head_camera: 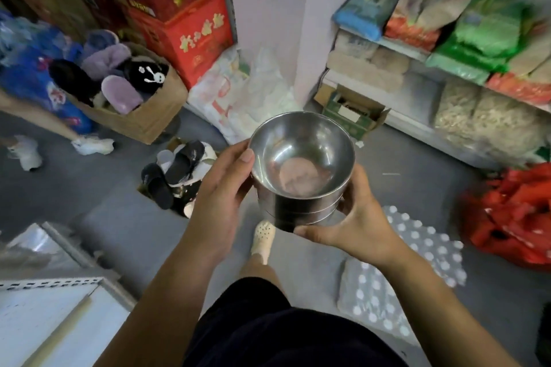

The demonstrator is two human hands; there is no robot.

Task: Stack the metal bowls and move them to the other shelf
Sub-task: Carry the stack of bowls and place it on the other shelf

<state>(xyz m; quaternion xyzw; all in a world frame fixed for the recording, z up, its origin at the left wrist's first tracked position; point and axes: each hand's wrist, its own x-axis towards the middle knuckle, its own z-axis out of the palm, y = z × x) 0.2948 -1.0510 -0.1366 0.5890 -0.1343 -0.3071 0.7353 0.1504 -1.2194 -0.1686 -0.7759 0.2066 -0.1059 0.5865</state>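
Stack of nested shiny metal bowls [301, 170] held in mid-air above grey floor [113, 217]. Left hand [222, 185] grips its side, thumb at the rim; right hand [354, 223] cups its base. White shelving with bagged goods [465, 48] stands right; red cartons [190, 30] are stacked rear left.

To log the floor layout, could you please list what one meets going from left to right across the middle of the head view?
From the left: slipper box → black sandals → left hand → bowls → right hand → red bags.
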